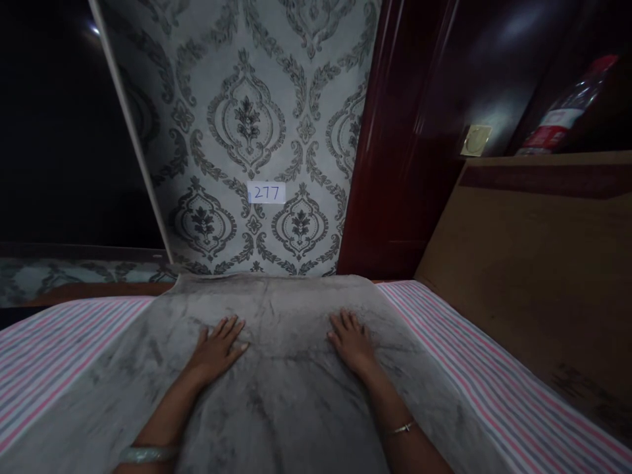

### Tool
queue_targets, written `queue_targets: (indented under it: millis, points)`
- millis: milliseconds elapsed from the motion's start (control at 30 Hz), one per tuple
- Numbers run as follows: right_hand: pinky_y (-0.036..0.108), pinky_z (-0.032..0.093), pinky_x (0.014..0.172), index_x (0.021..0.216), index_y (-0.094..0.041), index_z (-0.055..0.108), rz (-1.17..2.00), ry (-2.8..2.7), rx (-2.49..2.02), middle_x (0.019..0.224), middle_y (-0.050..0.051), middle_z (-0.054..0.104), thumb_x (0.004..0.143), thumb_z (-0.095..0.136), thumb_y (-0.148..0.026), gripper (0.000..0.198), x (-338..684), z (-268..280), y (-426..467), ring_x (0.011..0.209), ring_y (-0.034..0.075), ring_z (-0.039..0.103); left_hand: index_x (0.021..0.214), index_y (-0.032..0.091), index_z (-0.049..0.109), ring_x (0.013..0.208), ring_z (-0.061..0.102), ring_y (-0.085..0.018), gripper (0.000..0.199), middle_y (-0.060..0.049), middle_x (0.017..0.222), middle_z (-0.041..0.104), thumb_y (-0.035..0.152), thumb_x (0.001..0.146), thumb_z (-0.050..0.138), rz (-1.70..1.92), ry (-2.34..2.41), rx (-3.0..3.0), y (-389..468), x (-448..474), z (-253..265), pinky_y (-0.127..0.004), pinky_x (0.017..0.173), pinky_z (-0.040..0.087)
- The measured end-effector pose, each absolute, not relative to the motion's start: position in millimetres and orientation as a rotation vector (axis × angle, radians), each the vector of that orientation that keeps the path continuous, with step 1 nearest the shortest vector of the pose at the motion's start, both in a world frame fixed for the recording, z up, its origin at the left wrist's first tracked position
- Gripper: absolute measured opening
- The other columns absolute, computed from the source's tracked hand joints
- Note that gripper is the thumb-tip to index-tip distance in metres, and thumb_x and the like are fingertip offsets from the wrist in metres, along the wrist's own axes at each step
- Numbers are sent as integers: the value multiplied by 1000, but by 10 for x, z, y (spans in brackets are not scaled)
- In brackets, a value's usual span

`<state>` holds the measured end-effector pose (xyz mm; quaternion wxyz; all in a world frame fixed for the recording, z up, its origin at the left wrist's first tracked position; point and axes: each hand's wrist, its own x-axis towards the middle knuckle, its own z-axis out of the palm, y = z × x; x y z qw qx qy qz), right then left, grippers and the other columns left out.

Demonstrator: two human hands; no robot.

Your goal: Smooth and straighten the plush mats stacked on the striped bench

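Note:
A large grey plush cloth lies spread out in front of me, with soft creases and darker brushed streaks across it. My left hand rests palm down on its left part, fingers spread. On the right part my right hand also lies flat, its fingers somewhat apart. Neither hand holds anything. Under the grey cloth a pink, white and grey striped cloth shows along both sides. A pale green bangle circles my left wrist and a thin bracelet my right.
Beyond the cloth stands a patterned wall with a paper label reading 277. A dark screen is at the left. To the right are a dark red door frame, a large cardboard box and a plastic bottle with a red cap.

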<state>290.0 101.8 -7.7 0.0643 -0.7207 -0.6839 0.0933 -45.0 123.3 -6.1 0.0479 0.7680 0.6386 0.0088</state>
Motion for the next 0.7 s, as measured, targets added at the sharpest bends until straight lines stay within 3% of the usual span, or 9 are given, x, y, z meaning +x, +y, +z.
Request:
queue_targets:
  millis: [133,533,700]
  points:
    - [55,10,116,155,-33,26,305,-2108,-2225,165,3,15,99,30,-48,58,2926,-151,1032,151,28,9,154,17,27,151,13,-27,71,-12,163,17,53,92,32,-7,2115,2233,1239,-461,-56,-54,120,11]
    - [54,12,116,154,-33,27,312,-2099,-2206,165,3,15,98,30,-48,58,2931,-149,1029,151,27,9,153,9,29,149,16,-38,80,-20,162,19,58,90,28,39,2541,1820,1213,-642,38,-62,114,18]
    - [55,10,116,154,-32,28,308,-2094,-2215,165,4,16,98,30,-48,58,2915,-155,1032,151,28,10,146,8,40,143,30,-39,75,-22,155,35,56,90,27,42,2559,1896,1162,-635,89,-60,108,28]
